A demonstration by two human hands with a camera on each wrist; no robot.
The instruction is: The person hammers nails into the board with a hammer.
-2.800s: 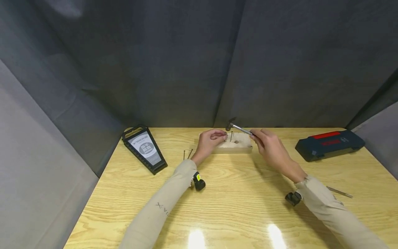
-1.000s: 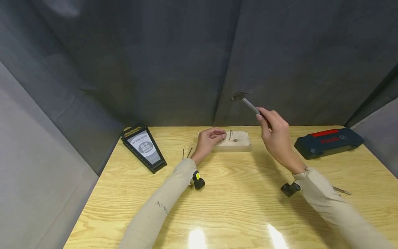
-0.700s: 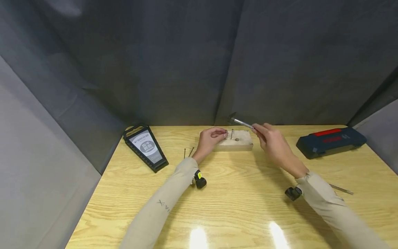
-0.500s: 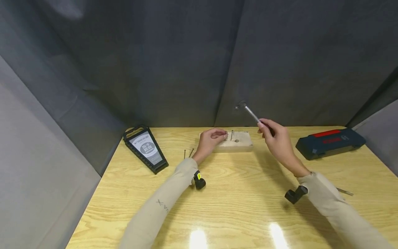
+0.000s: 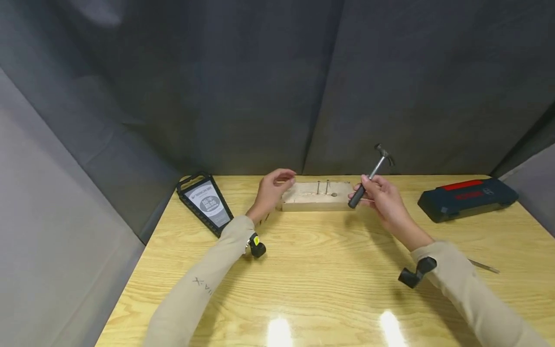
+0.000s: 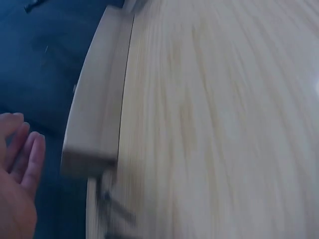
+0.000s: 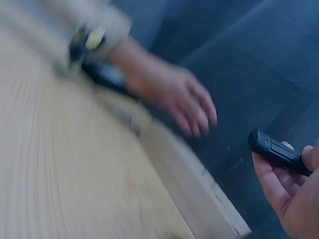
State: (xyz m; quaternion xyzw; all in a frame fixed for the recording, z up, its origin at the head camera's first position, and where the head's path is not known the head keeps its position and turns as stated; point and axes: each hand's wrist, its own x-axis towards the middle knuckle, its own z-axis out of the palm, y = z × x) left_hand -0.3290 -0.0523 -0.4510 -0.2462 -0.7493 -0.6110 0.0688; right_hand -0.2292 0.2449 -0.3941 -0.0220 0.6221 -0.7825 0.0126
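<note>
A pale wooden block point(image 5: 303, 206) lies on the table near its back edge. Two nails stand upright from its top: a left nail point(image 5: 318, 188) and a right nail point(image 5: 327, 187), beside a round dark spot. My left hand point(image 5: 270, 192) is at the block's left end, fingers loosely bent and apart from the nails; the left wrist view shows nothing in its fingers point(image 6: 34, 159). With my right hand point(image 5: 381, 195) I hold a claw hammer point(image 5: 376, 167) by its black handle point(image 7: 279, 154), head up, beside the block's right end.
Loose nails point(image 5: 266, 218) are partly hidden behind my left wrist. A black wrench-set holder point(image 5: 208, 202) lies at the left. At the right are a dark blue case point(image 5: 468, 198) with a red strip and a thin metal rod point(image 5: 483, 265). A dark curtain point(image 5: 243, 96) hangs behind.
The hammer swung up and down above the block earlier; now it is farther right, its head tipped upward. My left hand has let go of the left nail and moved left.
</note>
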